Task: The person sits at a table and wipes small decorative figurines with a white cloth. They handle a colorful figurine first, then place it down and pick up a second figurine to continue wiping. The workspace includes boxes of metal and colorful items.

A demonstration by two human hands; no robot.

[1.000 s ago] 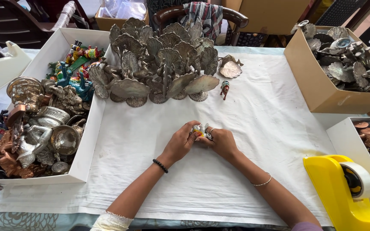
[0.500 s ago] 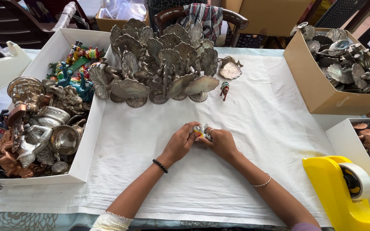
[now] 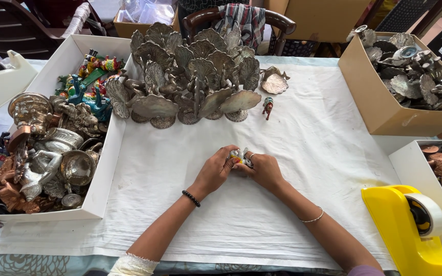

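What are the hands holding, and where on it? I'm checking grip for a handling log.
Both hands, left hand and right hand, pinch a small silver-and-yellow figurine between fingertips from opposite sides; exact part hidden.

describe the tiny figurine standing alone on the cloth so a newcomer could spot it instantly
Start at the white cloth covering the table, then find the cluster of silver peacock figures at its far edge. Just right of that cluster, below a lone silver leaf dish, stands the small figurine: reddish-brown with green, far smaller than its all-silver neighbours.
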